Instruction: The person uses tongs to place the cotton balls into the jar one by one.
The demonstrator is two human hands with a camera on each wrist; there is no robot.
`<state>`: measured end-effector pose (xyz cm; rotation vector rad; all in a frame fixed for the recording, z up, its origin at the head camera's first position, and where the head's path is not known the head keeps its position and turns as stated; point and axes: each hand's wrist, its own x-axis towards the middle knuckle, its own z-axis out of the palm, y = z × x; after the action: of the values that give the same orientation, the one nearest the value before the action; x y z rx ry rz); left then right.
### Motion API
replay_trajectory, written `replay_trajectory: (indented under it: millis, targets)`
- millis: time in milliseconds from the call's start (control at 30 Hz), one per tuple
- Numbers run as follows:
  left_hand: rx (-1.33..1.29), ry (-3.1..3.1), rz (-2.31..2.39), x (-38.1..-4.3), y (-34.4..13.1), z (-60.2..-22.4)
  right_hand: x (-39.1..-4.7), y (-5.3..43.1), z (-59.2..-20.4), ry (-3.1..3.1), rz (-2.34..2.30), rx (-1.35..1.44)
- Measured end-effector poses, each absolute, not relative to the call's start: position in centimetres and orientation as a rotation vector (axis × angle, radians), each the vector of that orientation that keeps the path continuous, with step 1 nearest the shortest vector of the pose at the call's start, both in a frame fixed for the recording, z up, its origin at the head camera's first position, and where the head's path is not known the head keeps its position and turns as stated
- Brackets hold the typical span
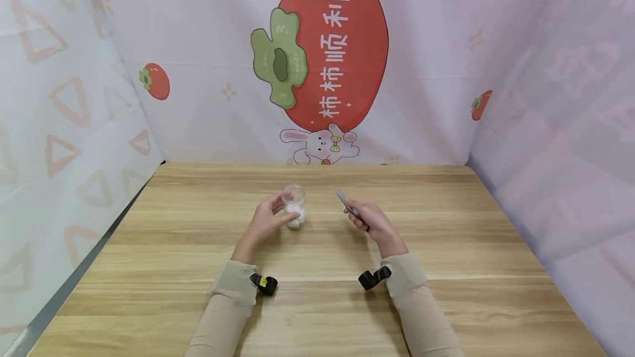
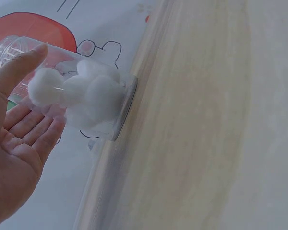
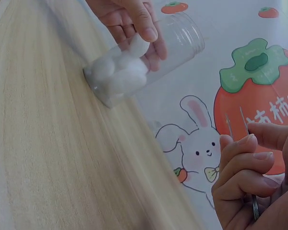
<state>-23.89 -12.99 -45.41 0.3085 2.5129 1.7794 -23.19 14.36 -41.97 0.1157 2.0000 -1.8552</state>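
Note:
A clear, lidless jar (image 1: 294, 194) stands upright on the wooden table, its lower part filled with several white cotton balls (image 2: 103, 96). My left hand (image 1: 266, 219) holds the jar from the left, thumb on the near side and fingers behind it. To the right of the jar, my right hand (image 1: 375, 221) grips a pair of metal tweezers (image 1: 343, 199) above the table. In the right wrist view, the two thin tweezer prongs (image 3: 243, 120) stick out apart beyond the fingertips, with nothing between them. Curled fingers hide most of the tweezers' body.
The wooden table (image 1: 317, 307) runs back to a printed cloth backdrop (image 1: 421, 120), with cloth walls at the left and right. A black camera (image 1: 268, 285) is strapped to the left wrist and another camera (image 1: 368, 280) to the right.

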Motion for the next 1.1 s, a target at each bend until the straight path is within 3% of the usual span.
replay_trajectory:
  millis: [1100]
  targets:
    - [0.317,2.517,1.769,-24.0,-13.1,-45.5,-23.7,15.4,-43.4,1.181,-2.164,0.239]
